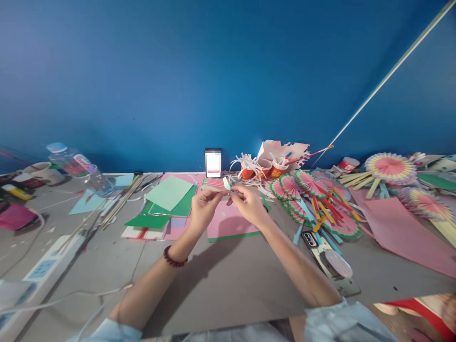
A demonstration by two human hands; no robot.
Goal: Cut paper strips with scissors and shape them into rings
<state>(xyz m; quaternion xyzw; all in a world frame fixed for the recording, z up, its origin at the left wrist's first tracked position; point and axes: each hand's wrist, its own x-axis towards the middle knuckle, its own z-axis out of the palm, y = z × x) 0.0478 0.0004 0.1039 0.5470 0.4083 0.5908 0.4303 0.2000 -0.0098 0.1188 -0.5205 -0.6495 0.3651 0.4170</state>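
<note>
My left hand [204, 206] and my right hand [248, 203] meet in front of me, raised above the table, with thumbs and fingertips pinched together. Between them a small pale green piece of paper [226, 183] sticks up from the fingertips; its lower part is hidden. Below and behind the hands lies a pink sheet of paper [231, 222] with a green edge showing along its front. To the left of my left hand is a pile of green paper sheets [185, 205], topped by a light green sheet [170, 192].
A phone [213, 164] leans upright against the blue wall. Red paper cups [280, 168] stand beside it. Pleated paper fans [342, 218], another phone [329, 263] and pink sheets [409, 232] lie right. Left are thin sticks [119, 204], a plastic bottle [69, 159] and a power strip [46, 270].
</note>
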